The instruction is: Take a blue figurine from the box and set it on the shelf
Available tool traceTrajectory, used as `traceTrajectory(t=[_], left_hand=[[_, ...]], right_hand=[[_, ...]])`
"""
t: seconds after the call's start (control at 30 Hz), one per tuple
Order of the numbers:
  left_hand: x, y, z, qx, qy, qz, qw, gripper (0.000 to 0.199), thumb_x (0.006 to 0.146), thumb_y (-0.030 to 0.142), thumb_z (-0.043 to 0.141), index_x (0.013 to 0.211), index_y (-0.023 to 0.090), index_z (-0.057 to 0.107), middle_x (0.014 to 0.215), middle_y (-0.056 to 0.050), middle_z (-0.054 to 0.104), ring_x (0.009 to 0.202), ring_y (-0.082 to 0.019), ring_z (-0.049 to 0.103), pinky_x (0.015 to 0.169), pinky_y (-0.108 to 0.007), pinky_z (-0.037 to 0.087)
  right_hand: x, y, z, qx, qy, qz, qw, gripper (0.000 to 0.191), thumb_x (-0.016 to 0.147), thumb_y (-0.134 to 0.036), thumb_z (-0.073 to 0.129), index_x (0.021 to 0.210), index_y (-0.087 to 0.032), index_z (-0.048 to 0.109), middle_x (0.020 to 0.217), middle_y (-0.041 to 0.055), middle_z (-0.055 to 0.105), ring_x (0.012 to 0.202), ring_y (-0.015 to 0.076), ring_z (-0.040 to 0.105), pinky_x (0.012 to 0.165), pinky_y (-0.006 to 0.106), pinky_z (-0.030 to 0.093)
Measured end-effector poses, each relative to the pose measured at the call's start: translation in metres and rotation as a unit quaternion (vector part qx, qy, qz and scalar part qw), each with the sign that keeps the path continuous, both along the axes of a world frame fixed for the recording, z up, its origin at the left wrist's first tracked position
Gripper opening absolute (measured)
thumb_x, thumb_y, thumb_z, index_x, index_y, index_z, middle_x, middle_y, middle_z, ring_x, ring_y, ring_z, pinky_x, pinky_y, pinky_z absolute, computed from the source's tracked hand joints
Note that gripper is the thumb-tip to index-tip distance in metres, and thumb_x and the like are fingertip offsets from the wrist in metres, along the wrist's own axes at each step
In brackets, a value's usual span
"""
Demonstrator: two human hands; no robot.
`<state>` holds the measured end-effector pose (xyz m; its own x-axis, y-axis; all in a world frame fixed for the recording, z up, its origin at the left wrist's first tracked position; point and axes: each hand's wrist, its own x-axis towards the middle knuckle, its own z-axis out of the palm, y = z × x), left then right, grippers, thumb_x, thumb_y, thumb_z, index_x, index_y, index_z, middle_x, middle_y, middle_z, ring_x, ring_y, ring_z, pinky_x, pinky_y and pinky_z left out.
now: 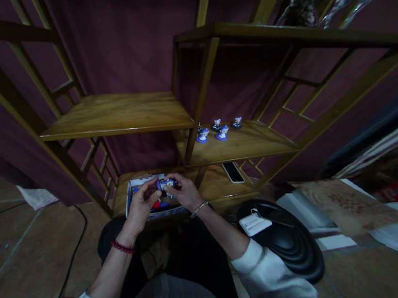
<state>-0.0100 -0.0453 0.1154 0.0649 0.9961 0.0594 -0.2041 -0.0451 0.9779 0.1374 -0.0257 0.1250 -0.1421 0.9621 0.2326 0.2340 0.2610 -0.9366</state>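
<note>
Both hands meet above an open box (129, 208) on the lowest shelf board. Between them is a small blue and white figurine (167, 183). My left hand (143, 202) pinches its left side, and my right hand (184, 190) has its fingers closed on the right side. Inside the box, red and blue items show partly under the hands. On the middle shelf board (249, 143) stand several small figurines: two purple and white ones (222, 133) in front, and dark-based ones (237, 123) behind.
A phone (233, 172) lies on the lowest board, right of the box. Wooden uprights (201, 95) and an upper left board (117, 113) frame the space. A black round stool (284, 240) with a white item (255, 223) stands at the right. Cables run across the floor at left.
</note>
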Motion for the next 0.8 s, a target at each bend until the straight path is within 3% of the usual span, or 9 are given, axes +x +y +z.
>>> traceTrajectory(t=[0.47, 0.8], left_hand=[[0.001, -0.008, 0.009, -0.007, -0.067, -0.008, 0.998, 0.045, 0.068, 0.025, 0.066, 0.112, 0.023, 0.056, 0.106, -0.003, 0.059, 0.091, -0.013, 0.054, 0.081, -0.025, 0.043], [0.001, -0.015, 0.016, -0.008, -0.145, -0.001, 0.989, 0.038, 0.069, 0.028, 0.066, 0.105, 0.021, 0.061, 0.101, -0.005, 0.061, 0.091, -0.016, 0.055, 0.083, -0.03, 0.043]], right_hand=[[0.001, -0.006, 0.008, 0.012, 0.02, 0.003, 1.0, 0.022, 0.071, -0.026, 0.058, 0.092, -0.021, 0.06, 0.091, -0.0007, 0.063, 0.082, 0.0144, 0.058, 0.074, 0.026, 0.047], [-0.003, -0.02, 0.019, 0.017, 0.074, -0.002, 0.997, 0.022, 0.074, -0.03, 0.057, 0.094, -0.021, 0.061, 0.093, 0.0008, 0.064, 0.084, 0.0152, 0.06, 0.077, 0.027, 0.048]])
